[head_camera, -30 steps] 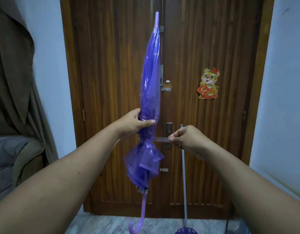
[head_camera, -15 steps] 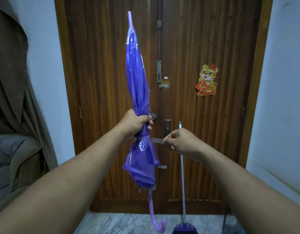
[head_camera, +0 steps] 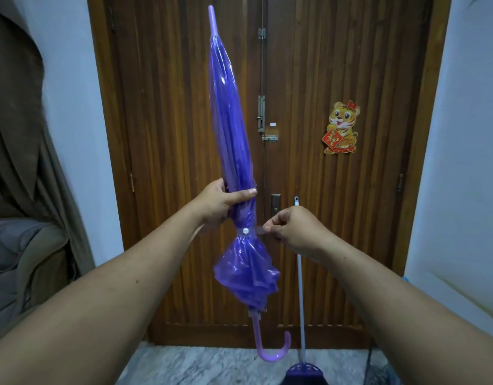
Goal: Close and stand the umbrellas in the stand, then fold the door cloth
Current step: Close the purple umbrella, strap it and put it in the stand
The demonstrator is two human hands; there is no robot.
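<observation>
A closed, translucent purple umbrella (head_camera: 230, 129) is held upright in front of the door, tip up and hooked handle (head_camera: 270, 347) down. My left hand (head_camera: 221, 202) grips its bunched canopy at mid-height. Just below that grip a clear strap (head_camera: 257, 231) with a white snap button (head_camera: 245, 231) wraps the canopy. My right hand (head_camera: 291, 229) pinches the free end of the strap, to the right of the umbrella. No umbrella stand or door cloth is in view.
A brown wooden double door (head_camera: 337, 176) with a tiger sticker (head_camera: 341, 127) fills the background. A broom with a white pole (head_camera: 300, 279) leans against it at right. A brown curtain (head_camera: 20, 140) and grey sofa (head_camera: 14, 254) are at left. Marble floor (head_camera: 200, 365) lies below.
The strap has been drawn round the canopy, and its white snap button now shows at the front. The umbrella has swung slightly, with its handle hook now pointing right.
</observation>
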